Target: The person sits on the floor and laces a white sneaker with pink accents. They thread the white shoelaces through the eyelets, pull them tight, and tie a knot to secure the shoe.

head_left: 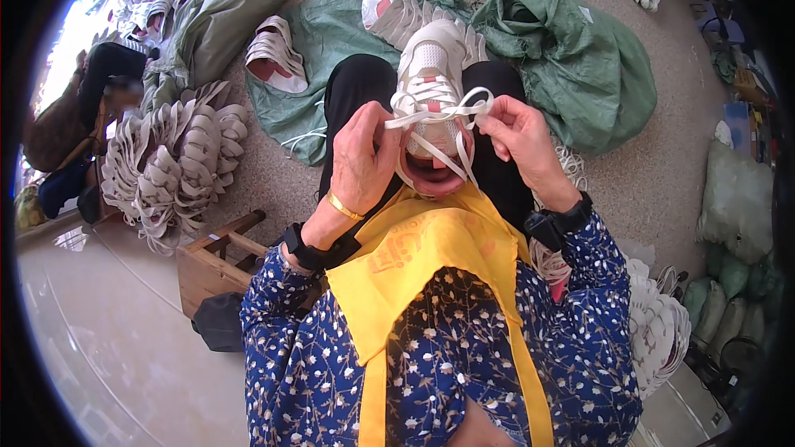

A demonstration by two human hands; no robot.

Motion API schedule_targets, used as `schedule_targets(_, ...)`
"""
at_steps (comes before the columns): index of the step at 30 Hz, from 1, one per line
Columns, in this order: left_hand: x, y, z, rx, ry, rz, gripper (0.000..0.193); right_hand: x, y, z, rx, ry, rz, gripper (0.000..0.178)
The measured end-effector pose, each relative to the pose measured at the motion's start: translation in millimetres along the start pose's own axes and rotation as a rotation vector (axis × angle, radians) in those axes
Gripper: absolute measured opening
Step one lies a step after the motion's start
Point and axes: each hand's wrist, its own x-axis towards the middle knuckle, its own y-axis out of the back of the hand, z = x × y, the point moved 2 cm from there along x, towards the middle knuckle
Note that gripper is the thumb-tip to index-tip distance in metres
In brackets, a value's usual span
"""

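A white and beige sneaker [427,60] with pink lining sits between my knees, its toe pointing away from me. White laces [431,115] cross over its tongue, with a bow loop on the right side. My left hand [364,156] pinches the lace at the left of the knot. The loop's lower end is pinched between the thumb and fingers of my right hand [523,142]. Both hands hold the lace stretched sideways above the shoe's opening. A yellow apron [431,252] lies over my lap, just below the heel.
Stacked shoe uppers [178,161] lie on the floor at left, and more uppers [658,323] at right. Green sacks [571,66] spread beyond my knees. A wooden stool [211,269] stands at my left. Another person [108,91] sits at the far left.
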Motion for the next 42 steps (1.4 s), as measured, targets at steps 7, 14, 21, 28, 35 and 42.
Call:
schedule_targets(7, -4, 3, -14, -0.155, 0.132, -0.009, 0.015, -29, -3, 10, -0.106, 0.144, 0.074, 0.013)
schedule_targets(14, -7, 6, -18, -0.272, 0.257, -0.023, 0.02, -30, -5, 14, 0.215, -0.081, 0.005, 0.011)
schedule_targets(21, -12, 8, -25, -0.385, 0.302, -0.067, 0.018, -29, -3, 8, -0.11, 0.181, 0.126, 0.014)
schedule_targets(28, -15, 8, -25, -0.331, 0.27, -0.085, 0.016, -27, -9, -6, -0.007, 0.237, -0.041, 0.018)
schedule_targets(35, -15, 11, -18, -0.246, 0.272, -0.094, 0.018, -27, -4, -2, 0.12, 0.156, -0.069, 0.016)
schedule_targets(42, -25, 16, 0, -0.125, 0.008, -0.2, 0.027, -34, -25, -5, -0.44, 0.332, 0.07, 0.023)
